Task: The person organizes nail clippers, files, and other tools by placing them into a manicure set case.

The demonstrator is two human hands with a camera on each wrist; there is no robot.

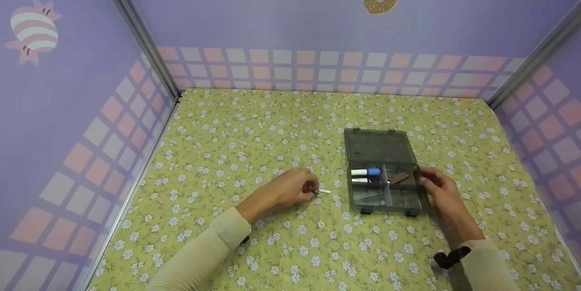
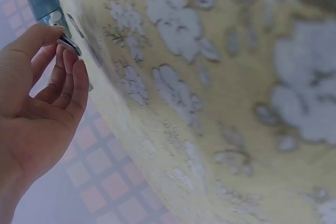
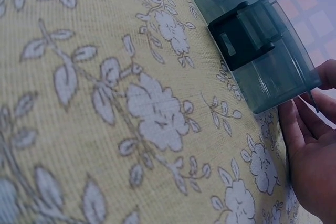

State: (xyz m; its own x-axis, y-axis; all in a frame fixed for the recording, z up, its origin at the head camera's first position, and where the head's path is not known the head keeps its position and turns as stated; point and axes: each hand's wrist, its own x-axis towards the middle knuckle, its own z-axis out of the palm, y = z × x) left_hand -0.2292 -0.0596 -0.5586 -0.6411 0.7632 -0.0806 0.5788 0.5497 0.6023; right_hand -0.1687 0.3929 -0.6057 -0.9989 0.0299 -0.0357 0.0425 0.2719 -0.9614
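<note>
My left hand (image 1: pixel 292 187) pinches a small shiny metal piece (image 2: pixel 70 44) between thumb and fingertips, just above the cloth; its exact kind is unclear. In the head view a pale, narrow end (image 1: pixel 324 190) sticks out to the right of the fingers. To the right lies a translucent dark-green divided box (image 1: pixel 394 204) with its lid (image 1: pixel 380 146) folded back. My right hand (image 1: pixel 444 193) grips the box's right side, thumb at the rim. A blue-capped white marker (image 1: pixel 359 172), a second white pen-like thing (image 1: pixel 360 180) and a brown object (image 1: pixel 400 178) lie in its rear compartments.
A yellow floral cloth (image 1: pixel 218 145) covers the table. Purple walls (image 1: pixel 308 14) with checkered borders close off the back and both sides. A black latch (image 3: pixel 241 38) juts from the box's front. A black device (image 1: pixel 451 258) is worn at the right wrist.
</note>
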